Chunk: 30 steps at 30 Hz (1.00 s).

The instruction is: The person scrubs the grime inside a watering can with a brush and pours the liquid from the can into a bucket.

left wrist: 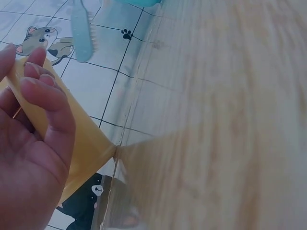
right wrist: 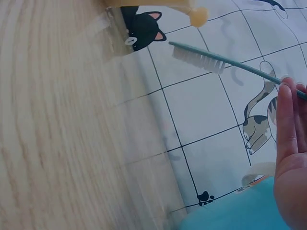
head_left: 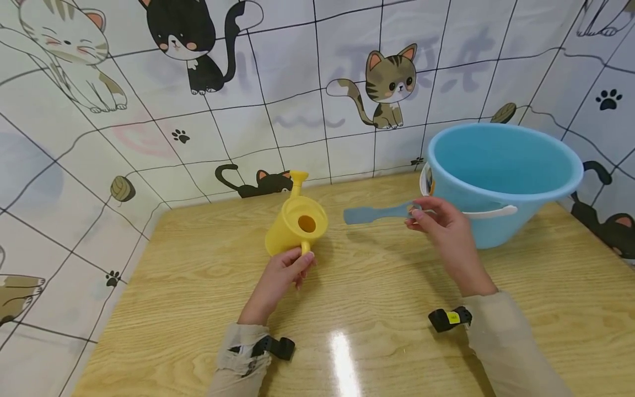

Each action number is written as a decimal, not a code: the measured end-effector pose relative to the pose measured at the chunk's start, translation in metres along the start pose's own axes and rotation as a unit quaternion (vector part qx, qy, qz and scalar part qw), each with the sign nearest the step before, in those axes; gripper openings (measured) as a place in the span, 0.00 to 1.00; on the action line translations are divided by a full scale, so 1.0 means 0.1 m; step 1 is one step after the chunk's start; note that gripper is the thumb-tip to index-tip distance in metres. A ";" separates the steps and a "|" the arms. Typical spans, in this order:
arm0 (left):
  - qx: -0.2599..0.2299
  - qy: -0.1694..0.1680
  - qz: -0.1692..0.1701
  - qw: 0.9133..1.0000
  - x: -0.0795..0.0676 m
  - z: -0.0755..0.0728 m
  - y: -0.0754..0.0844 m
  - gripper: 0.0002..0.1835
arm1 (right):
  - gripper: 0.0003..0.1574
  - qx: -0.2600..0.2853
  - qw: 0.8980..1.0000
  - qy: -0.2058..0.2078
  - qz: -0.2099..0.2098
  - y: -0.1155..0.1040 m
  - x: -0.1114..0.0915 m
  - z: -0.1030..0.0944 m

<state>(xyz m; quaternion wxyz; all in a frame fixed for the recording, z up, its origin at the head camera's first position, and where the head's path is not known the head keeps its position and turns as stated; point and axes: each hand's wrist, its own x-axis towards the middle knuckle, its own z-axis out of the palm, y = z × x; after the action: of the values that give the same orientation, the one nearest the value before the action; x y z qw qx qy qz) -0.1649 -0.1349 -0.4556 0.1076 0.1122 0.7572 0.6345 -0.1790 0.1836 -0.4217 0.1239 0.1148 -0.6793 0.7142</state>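
Note:
A small yellow watering can (head_left: 283,226) is gripped by its handle in my left hand (head_left: 283,275). The can leans, its spout pointing toward the back wall, and a lower corner of its base meets or nearly meets the table in the left wrist view. My right hand (head_left: 441,226) pinches the handle end of a blue-grey brush (head_left: 369,215) and holds it above the table. Pale bristles (right wrist: 199,59) hang from the brush's underside in the right wrist view. The brush head points left, toward the can, with a gap between them.
A large light-blue bucket (head_left: 501,215) with a white handle (head_left: 491,212) stands at the back right, close by my right hand. White walls with cat drawings (head_left: 292,138) rise behind and beside the wooden table (head_left: 347,309). Black wrist cameras (head_left: 448,318) sit on both sleeves.

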 end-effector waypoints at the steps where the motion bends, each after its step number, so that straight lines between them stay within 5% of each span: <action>1: 0.000 -0.001 0.000 1.000 0.00 0.00 0.00 0.27 | 0.19 0.020 1.000 0.003 -0.007 -0.01 0.00 0.00; 5: 0.002 0.004 -0.002 1.000 -0.01 0.00 0.00 0.27 | 0.18 0.079 0.996 0.010 -0.033 -0.05 0.01 0.03; 17: 0.013 0.004 -0.009 1.000 -0.01 0.00 -0.01 0.24 | 0.18 0.089 0.994 0.007 -0.058 -0.18 -0.03 0.11; 30: 0.025 -0.015 -0.019 0.999 -0.13 0.05 0.27 0.13 | 0.19 0.014 0.999 -0.024 -0.047 -0.23 -0.10 0.27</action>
<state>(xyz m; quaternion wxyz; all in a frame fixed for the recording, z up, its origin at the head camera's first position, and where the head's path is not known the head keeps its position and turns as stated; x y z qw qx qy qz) -0.1501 -0.1293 -0.4297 0.1278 0.1099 0.7731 0.6115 -0.1620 0.1574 -0.4022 0.1390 0.1652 -0.6656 0.7144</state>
